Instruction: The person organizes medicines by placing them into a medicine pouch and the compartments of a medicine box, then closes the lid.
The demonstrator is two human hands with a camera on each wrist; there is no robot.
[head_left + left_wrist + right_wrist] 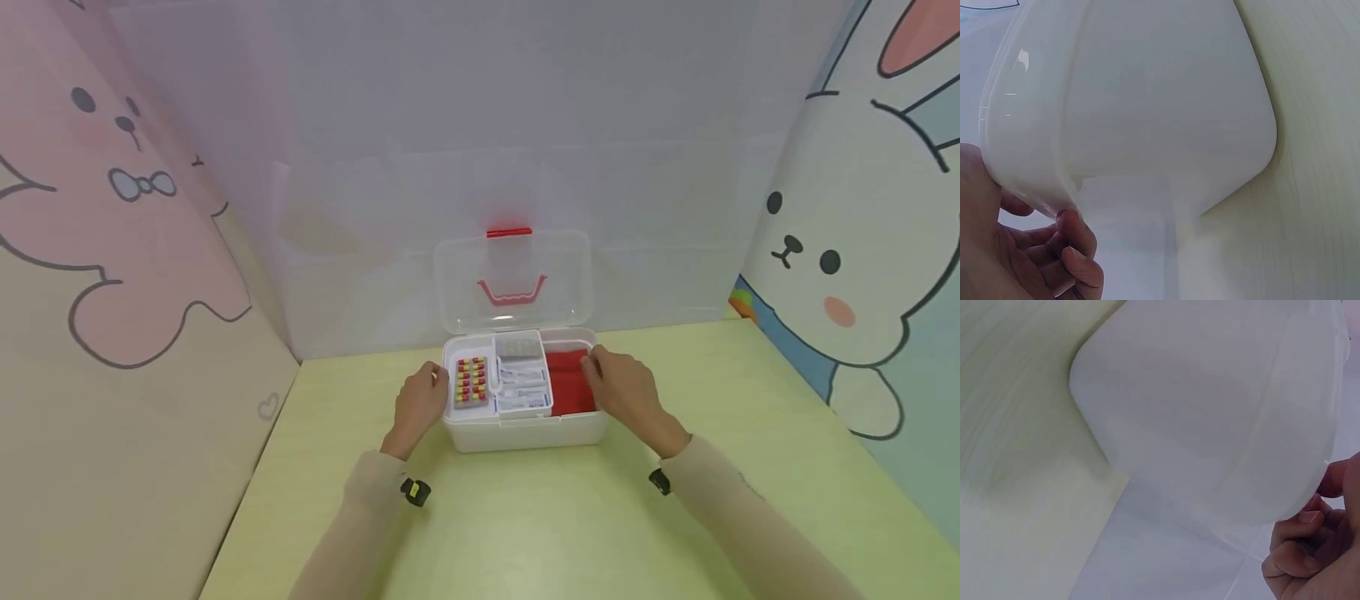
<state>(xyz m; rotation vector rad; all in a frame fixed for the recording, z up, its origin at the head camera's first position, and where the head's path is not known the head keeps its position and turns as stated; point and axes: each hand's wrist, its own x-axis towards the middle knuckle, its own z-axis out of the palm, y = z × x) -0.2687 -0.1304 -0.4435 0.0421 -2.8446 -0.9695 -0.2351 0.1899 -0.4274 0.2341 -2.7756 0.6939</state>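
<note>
A white plastic medicine box [525,434] stands on the table with its clear lid [513,312] tipped up behind it. My left hand [421,402] grips the box's left rim; in the left wrist view its fingers [1079,234] curl beneath the edge. On the opposite side my right hand [621,385] holds the right rim, fingers curled under the lip in the right wrist view. A blister pack of red-and-yellow capsules [471,382] lies in the white inner tray [450,410]. Beside it are several white-and-blue packets [523,387]. Red cloth [567,383] fills the right compartment.
The pale yellow-green table [510,525] spreads around the box. Close behind the raised lid is a whitish back wall [360,250]. Side panels with a pink cartoon animal [150,250] and a white cartoon rabbit [862,250] flank the table. A red handle [513,296] is on the lid.
</note>
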